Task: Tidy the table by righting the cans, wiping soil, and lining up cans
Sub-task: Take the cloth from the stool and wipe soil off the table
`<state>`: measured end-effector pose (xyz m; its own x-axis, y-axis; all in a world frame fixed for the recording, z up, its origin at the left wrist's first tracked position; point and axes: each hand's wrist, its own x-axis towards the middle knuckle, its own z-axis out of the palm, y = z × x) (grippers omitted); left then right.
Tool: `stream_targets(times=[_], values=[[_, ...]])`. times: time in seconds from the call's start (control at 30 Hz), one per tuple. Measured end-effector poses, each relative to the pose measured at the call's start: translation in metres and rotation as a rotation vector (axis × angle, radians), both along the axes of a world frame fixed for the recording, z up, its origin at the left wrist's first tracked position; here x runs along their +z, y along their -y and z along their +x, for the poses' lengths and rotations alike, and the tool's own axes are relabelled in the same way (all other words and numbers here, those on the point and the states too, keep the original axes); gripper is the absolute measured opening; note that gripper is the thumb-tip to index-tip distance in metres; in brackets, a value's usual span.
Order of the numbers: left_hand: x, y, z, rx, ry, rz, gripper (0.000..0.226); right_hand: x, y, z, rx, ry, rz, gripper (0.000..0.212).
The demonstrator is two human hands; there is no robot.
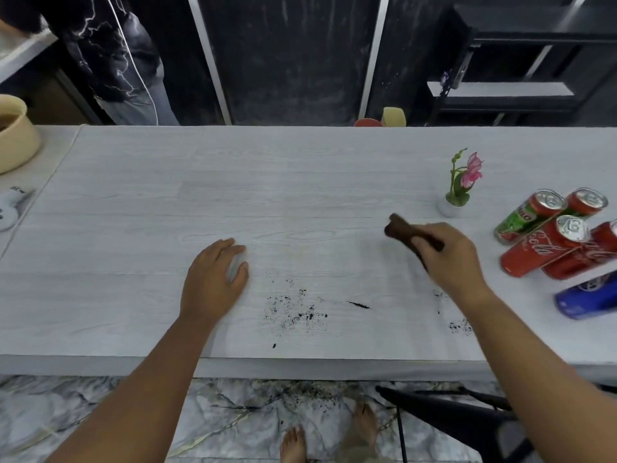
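My right hand [447,252] grips a dark brown cloth [400,230] just above the white table [200,195], right of centre. Palm down, my left hand [213,279] rests on the table left of centre with the fingers slightly spread and nothing in it. Black soil specks [297,312] lie between my hands near the front edge, and more soil [459,325] sits under my right forearm. Several cans stand at the right edge: a green and red can [524,218], a red cola can [541,248], another red can [587,202] and a blue can [587,297].
A small potted pink flower [459,185] stands behind my right hand. A beige bowl [13,142] sits at the far left. Another person [113,58] stands behind the table. A black chair [450,412] is below the front edge, by my bare feet. Soil also lies on the floor [314,392].
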<state>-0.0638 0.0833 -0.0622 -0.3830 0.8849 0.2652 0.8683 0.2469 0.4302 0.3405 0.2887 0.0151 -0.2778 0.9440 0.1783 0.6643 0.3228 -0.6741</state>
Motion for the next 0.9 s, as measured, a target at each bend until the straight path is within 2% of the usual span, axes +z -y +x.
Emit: stream_targets(times=[0.13, 0.23, 0.43, 0.6, 0.7, 0.8, 0.9], values=[[0.003, 0.0, 0.002, 0.001, 0.002, -0.007, 0.045, -0.005, -0.061, 0.035, -0.22, 0.215, 0.059, 0.03], [0.004, 0.0, 0.002, 0.004, 0.002, -0.005, 0.045, -0.018, -0.072, 0.043, -0.23, 0.365, -0.013, 0.03], [0.001, -0.001, -0.001, 0.005, -0.012, -0.014, 0.045, -0.029, -0.031, 0.034, -0.142, 0.362, -0.039, 0.031], [-0.001, -0.001, -0.002, 0.012, -0.013, -0.012, 0.044, -0.03, 0.03, 0.011, 0.008, 0.305, -0.007, 0.029], [-0.001, -0.001, -0.002, 0.01, -0.008, 0.003, 0.043, -0.028, 0.051, 0.0, 0.1, 0.24, -0.085, 0.028], [0.0, -0.001, -0.002, 0.009, -0.003, 0.01, 0.043, -0.018, 0.06, -0.002, 0.07, -0.001, -0.211, 0.026], [-0.001, -0.001, -0.003, 0.005, -0.004, 0.014, 0.042, -0.005, 0.059, 0.013, -0.067, -0.182, -0.227, 0.028]])
